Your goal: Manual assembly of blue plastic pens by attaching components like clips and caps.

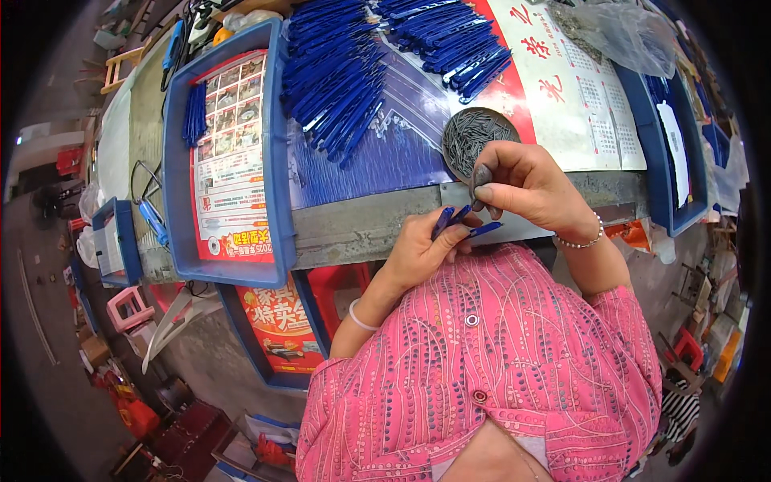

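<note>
My left hand [426, 247] is closed around a few slender blue sticks [452, 218], whose ends poke out above and beside the fingers. Just to its right, my right hand [526, 189] pinches thumb and forefinger together; its fingertips look dark grey, and whatever sits between them is too small to make out. The two hands almost meet at the table's near edge. Behind the right hand stands a round dish [444, 149] filled with small grey metal pins [474, 135], partly covered by that hand.
Two heaps of blue sticks [329, 80] lie at the back of the table [353, 238]. A blue tray [278, 161] on the left holds a small bundle of sticks on printed paper. Another blue tray [654, 153] stands at the right, near a clear plastic bag [634, 36].
</note>
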Tool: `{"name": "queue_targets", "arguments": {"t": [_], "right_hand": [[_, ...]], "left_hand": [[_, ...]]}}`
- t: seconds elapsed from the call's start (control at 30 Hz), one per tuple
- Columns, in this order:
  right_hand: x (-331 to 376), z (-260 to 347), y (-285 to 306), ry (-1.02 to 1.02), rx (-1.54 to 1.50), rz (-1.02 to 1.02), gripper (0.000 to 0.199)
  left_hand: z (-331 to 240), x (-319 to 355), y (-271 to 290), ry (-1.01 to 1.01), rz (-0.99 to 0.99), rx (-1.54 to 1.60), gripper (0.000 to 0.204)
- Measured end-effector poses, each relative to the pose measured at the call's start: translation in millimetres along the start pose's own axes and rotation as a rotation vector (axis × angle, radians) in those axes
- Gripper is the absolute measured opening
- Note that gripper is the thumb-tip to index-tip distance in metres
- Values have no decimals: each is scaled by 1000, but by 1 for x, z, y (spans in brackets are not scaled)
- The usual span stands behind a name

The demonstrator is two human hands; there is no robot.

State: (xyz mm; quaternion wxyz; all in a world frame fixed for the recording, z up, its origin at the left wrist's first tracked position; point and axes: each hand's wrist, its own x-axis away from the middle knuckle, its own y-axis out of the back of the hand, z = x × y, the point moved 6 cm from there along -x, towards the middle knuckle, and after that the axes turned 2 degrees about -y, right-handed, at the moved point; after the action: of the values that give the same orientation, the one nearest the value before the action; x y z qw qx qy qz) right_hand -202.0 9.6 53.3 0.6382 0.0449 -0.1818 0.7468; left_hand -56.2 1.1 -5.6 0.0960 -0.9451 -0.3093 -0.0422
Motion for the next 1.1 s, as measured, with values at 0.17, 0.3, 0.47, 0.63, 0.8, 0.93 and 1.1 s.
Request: {"name": "queue_targets", "arguments": {"t": [0.17,0.3,0.47,0.63,0.8,0.93,1.1], "right_hand": [[1,5,-6,16,22,7,11],[3,14,-6,146,387,-14,10],[1,23,-12,273,679,55,11],[-7,6,-2,78,450,55,15],[-15,-11,5,-103,124,56,23],[-9,-12,7,-70,-12,58,48],[-17,-15,-5,81,153,114,49]], "left_hand": [[0,1,-1,25,25,13,23],[3,1,0,25,25,-7,24],[5,3,-1,52,12,-21,24],[5,1,-3,111,20,38,27],[14,3,5,115,-34,79,32],[13,3,10,118,-52,127,34],[15,3,14,65,32,72,32]]}}
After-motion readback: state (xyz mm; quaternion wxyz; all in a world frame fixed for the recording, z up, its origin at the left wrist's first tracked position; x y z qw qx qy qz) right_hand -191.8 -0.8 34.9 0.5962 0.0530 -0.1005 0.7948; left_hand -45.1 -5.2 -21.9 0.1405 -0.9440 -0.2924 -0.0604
